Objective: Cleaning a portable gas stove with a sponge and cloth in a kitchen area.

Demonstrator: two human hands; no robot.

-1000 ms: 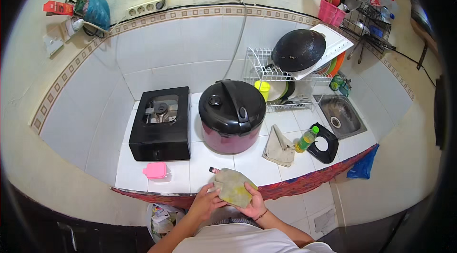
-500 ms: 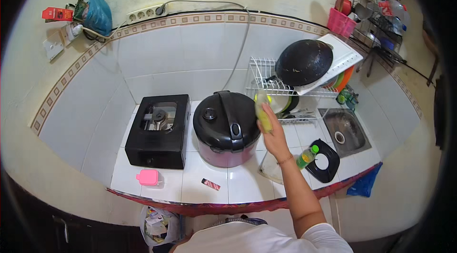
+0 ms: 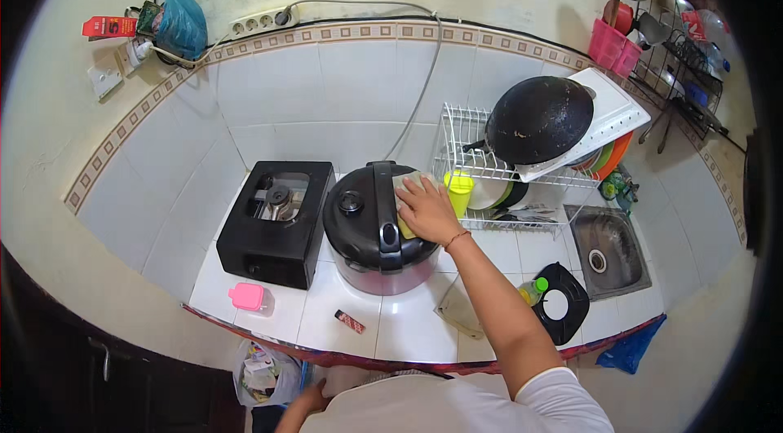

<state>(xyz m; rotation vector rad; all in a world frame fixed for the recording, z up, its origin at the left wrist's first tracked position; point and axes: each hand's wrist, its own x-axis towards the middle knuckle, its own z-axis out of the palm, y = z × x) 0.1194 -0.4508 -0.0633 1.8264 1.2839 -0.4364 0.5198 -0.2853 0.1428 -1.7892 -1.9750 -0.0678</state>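
My right hand [image 3: 426,211] lies over a yellowish cloth [image 3: 407,229], pressing it against the right side of the black lid of a rice cooker [image 3: 355,225]. The fingers are spread across the cloth, and most of it is hidden under the palm. The cooker has a black carrying handle over its lid and a shiny pinkish body. Down at the lower edge, my left hand [image 3: 316,395] hangs beside my white shirt, below the counter. Its fingers are too small and partly hidden to read.
Left of the cooker stands a black single-burner stove [image 3: 276,221]. A pink-lidded container [image 3: 249,298] and a lighter [image 3: 350,321] lie near the front edge. To the right are a green-capped bottle [image 3: 534,290], a black stove part [image 3: 564,302], a dish rack [image 3: 465,135] and a sink [image 3: 608,254].
My right hand has come left and down with the cloth, from above the cooker's right side onto its lid. My left hand has come into view. The whole view has shifted slightly.
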